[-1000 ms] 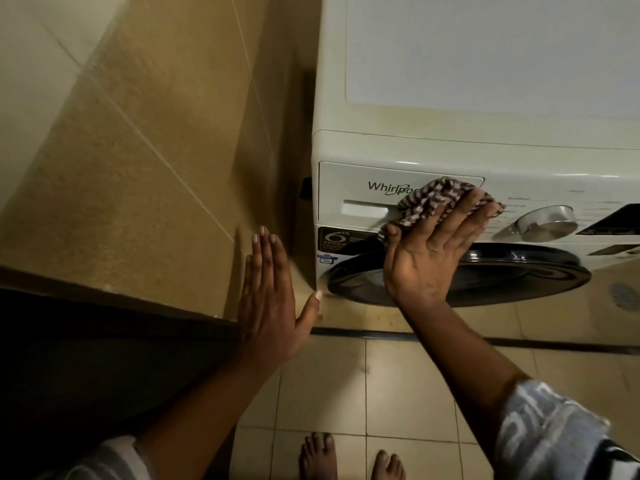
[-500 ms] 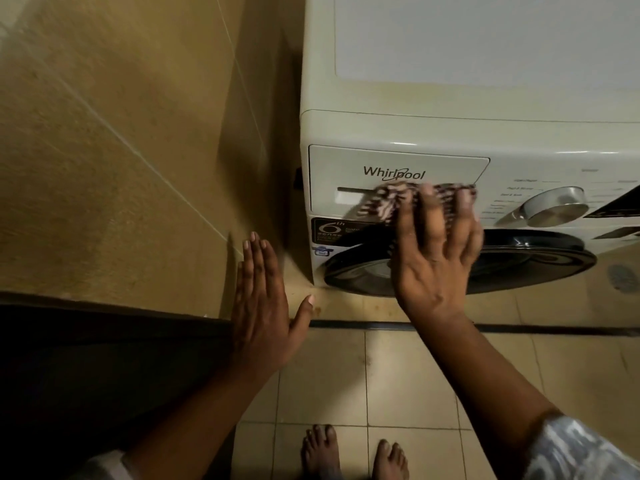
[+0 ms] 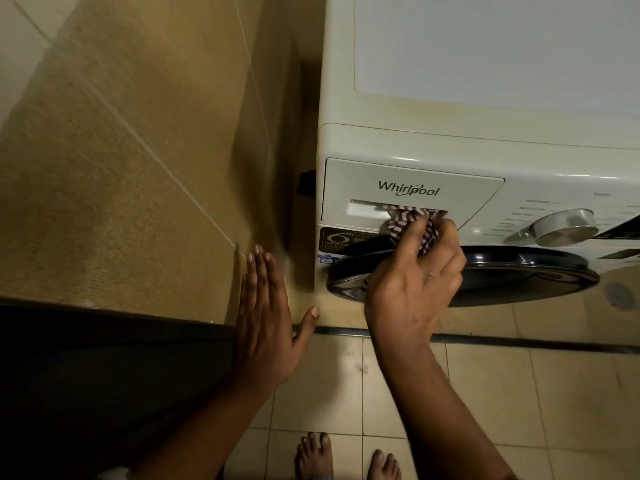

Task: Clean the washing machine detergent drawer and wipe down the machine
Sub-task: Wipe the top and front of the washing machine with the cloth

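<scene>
A cream front-load washing machine (image 3: 485, 140) fills the upper right. Its detergent drawer (image 3: 349, 183), marked Whirlpool, is closed at the top left of the front panel. My right hand (image 3: 412, 278) is shut on a striped cloth (image 3: 405, 220) and presses it into the drawer's handle recess. My left hand (image 3: 266, 317) is open and flat, fingers together, against the corner of the tan tiled wall to the machine's left. Below the drawer, the dark round door (image 3: 519, 275) is partly hidden by my right hand.
A silver program dial (image 3: 564, 226) sits right of the drawer. The tan tiled wall (image 3: 121, 168) stands close on the left, with a dark narrow gap beside the machine. Beige floor tiles (image 3: 519, 403) and my bare feet (image 3: 346, 459) are below.
My right hand moved the cloth from the drawer's right face down and left into the handle recess, fingers curling around it. The view shifted closer. My left hand stayed on the wall.
</scene>
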